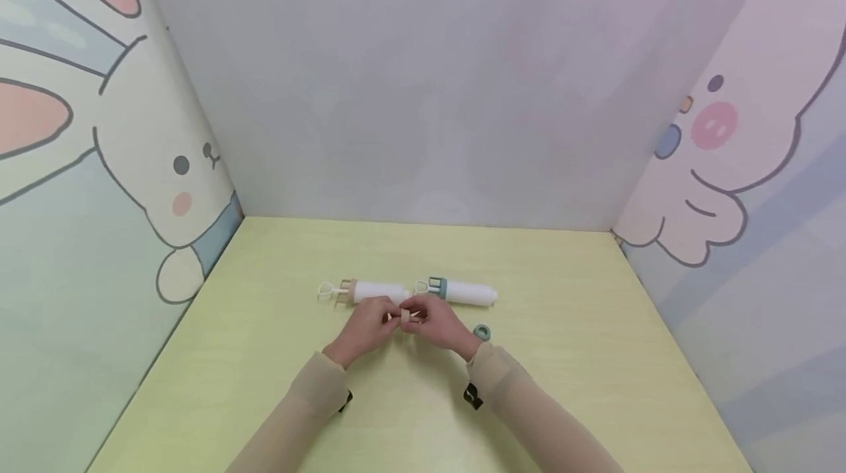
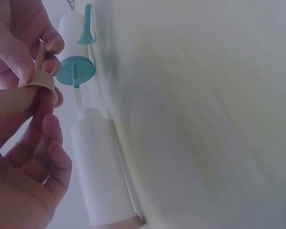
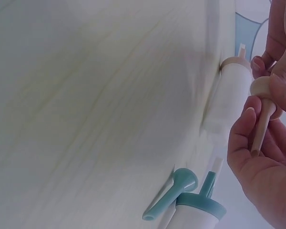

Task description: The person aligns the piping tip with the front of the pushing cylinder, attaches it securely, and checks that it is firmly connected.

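Note:
Both hands meet over the table, holding a small beige nozzle [image 1: 405,316] with a wide round end and a thin spout. My left hand [image 1: 367,327] pinches the wide end between thumb and fingers. From the spout side, my right hand [image 1: 438,322] grips the same piece, its fingers curled round the spout [image 3: 262,126]. Just beyond the hands lies a white syringe-like tube with a beige collar [image 1: 380,292], its tip partly hidden by the fingers. A matching tube with a green collar [image 1: 471,293] lies to its right, its plunger handle near my right hand.
A green nozzle [image 1: 482,332] rests on the table beside my right wrist. The pale yellow tabletop [image 1: 562,377] reaches a grey back wall [image 1: 423,91]. Side walls with cartoon animals [image 1: 152,135] stand left and right.

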`<state>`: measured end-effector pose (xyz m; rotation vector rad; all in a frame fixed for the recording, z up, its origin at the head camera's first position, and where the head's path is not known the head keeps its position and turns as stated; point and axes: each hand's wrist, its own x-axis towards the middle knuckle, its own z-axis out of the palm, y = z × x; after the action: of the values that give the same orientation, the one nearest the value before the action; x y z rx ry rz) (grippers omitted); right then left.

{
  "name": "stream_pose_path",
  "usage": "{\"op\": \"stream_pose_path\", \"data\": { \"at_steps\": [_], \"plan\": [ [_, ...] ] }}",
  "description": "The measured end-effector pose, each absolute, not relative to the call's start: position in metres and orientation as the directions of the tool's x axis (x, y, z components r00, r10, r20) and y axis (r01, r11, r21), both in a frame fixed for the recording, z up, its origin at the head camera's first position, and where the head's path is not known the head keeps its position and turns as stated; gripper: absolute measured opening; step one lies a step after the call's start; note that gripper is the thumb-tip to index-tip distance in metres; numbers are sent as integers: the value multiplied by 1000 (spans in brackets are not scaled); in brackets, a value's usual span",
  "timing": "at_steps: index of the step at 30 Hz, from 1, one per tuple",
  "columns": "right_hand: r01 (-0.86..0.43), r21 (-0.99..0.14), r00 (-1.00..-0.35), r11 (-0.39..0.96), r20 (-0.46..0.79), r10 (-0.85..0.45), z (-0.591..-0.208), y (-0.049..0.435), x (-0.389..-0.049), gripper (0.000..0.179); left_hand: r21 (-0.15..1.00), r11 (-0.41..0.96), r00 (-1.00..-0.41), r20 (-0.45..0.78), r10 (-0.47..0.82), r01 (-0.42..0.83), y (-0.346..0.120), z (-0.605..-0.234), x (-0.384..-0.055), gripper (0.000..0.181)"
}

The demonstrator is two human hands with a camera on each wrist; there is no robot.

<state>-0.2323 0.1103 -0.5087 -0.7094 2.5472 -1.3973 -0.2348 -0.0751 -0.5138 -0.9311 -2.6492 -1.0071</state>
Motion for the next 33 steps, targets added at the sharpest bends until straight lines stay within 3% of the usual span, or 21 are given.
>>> {"op": "stream_pose_path", "data": {
  "at_steps": [9,14,21,26,33],
  "plan": [
    [-323,-826,-886,462,92,-455,-511,116,-229,30,560,590,-812,345,471,581,-73,-518,-234,13],
    [-276,-828,-909,487,61,-412,-509,121,-225,32,526,668,-850,344,399,526,-74,-513,-238,3],
    [-250,-832,-915,495,36,-402,-512,128,-223,33,306,799,-835,382,396,518,-76,-507,-255,35],
    [-235,-843,-918,485,28,-396,-516,129,-224,34,165,859,-862,253,438,485,-83,-508,-268,55],
    [-236,-845,-924,479,43,-380,-513,132,-227,36,176,871,-887,144,439,459,-89,-513,-279,53]
  ]
}}
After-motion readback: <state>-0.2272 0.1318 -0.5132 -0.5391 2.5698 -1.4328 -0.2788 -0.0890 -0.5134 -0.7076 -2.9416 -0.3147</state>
